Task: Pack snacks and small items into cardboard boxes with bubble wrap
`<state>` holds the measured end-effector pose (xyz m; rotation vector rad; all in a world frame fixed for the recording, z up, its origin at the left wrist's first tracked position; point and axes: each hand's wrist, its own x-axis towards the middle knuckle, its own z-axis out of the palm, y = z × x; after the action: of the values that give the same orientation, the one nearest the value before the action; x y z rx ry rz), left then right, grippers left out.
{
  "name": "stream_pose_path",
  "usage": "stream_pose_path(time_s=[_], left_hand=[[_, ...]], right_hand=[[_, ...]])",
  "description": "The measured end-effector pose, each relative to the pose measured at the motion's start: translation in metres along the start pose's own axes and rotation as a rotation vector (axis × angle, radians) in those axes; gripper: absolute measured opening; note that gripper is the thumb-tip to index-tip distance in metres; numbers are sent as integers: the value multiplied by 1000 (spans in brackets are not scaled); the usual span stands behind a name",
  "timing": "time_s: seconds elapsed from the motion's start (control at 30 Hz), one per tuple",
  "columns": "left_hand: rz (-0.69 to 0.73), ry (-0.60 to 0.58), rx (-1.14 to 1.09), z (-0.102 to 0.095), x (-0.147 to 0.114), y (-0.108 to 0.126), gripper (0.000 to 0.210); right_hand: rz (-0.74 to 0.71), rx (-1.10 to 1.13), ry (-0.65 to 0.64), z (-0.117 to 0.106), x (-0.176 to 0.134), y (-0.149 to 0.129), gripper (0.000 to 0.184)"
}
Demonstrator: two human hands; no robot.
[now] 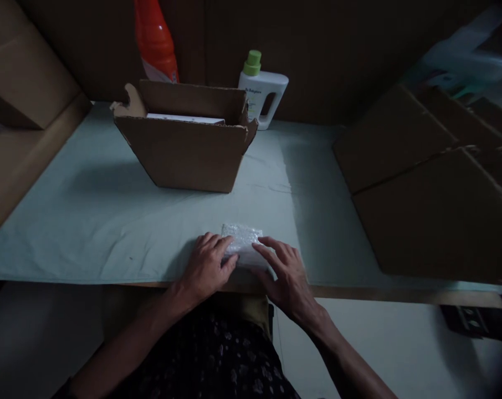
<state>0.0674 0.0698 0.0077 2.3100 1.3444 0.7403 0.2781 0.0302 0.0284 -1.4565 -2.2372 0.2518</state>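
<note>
A small bubble-wrapped package (243, 239) lies near the front edge of the table, between my two hands. From its left side my left hand (209, 260) grips it, thumb and fingers on the wrap. My right hand (285, 271) holds the right side, with fingertips on top and the thumb low at the near edge. What the bubble wrap encloses cannot be made out. Beyond the hands stands an open cardboard box (193, 155) with a flat white item (184, 118) showing inside.
A white bottle with a green cap (271, 83) and an orange-red bottle (155, 41) stand behind the box. Large cardboard boxes (425, 210) fill the right side. More cardboard (30, 83) is at the left. A pale green cloth (101, 221) covers the table.
</note>
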Motion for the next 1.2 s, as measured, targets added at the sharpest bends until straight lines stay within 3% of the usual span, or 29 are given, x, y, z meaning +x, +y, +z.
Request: stream_pose_path(time_s=[0.1, 0.17, 0.27, 0.37, 0.47, 0.6, 0.73, 0.83, 0.9, 0.97, 1.03, 1.13, 1.2], left_hand=[[-102, 43, 11, 1, 8, -5, 26], [-171, 98, -130, -2, 5, -7, 32], [-397, 122, -512, -12, -10, -4, 42], [-629, -6, -1019, -18, -23, 3, 50], [-673, -37, -1391, -17, -23, 11, 44], [-690, 52, -1540, -10, -17, 15, 39], [-545, -3, -1470, -5, -21, 14, 27], [-508, -16, -1395, -6, -21, 10, 24], [-510, -49, -1298, -15, -15, 6, 24], [-425, -32, -1092, -34, -3, 1, 27], [-224, 132, -735, -64, 18, -8, 35], [98, 518, -74, -117, 63, -29, 52], [157, 643, 222, -144, 94, -46, 59]], right_hand=[[-89, -150, -14, 8, 5, 2, 32], [-109, -152, 3, 15, 11, 7, 26], [-32, -62, 115, 22, 18, 15, 21], [26, 63, 179, 24, 20, 13, 21], [10, 221, 124, 21, 16, 0, 20], [79, 396, 35, 12, 9, -13, 19], [249, 658, -16, 4, 7, -9, 46], [321, 831, -146, 3, 11, -3, 37], [348, 851, -137, 3, 17, 2, 32], [368, 850, -89, -3, 28, 7, 32], [385, 842, -20, -20, 44, 12, 33], [363, 778, 121, -66, 83, 11, 35], [288, 670, 207, -99, 118, 6, 34]])
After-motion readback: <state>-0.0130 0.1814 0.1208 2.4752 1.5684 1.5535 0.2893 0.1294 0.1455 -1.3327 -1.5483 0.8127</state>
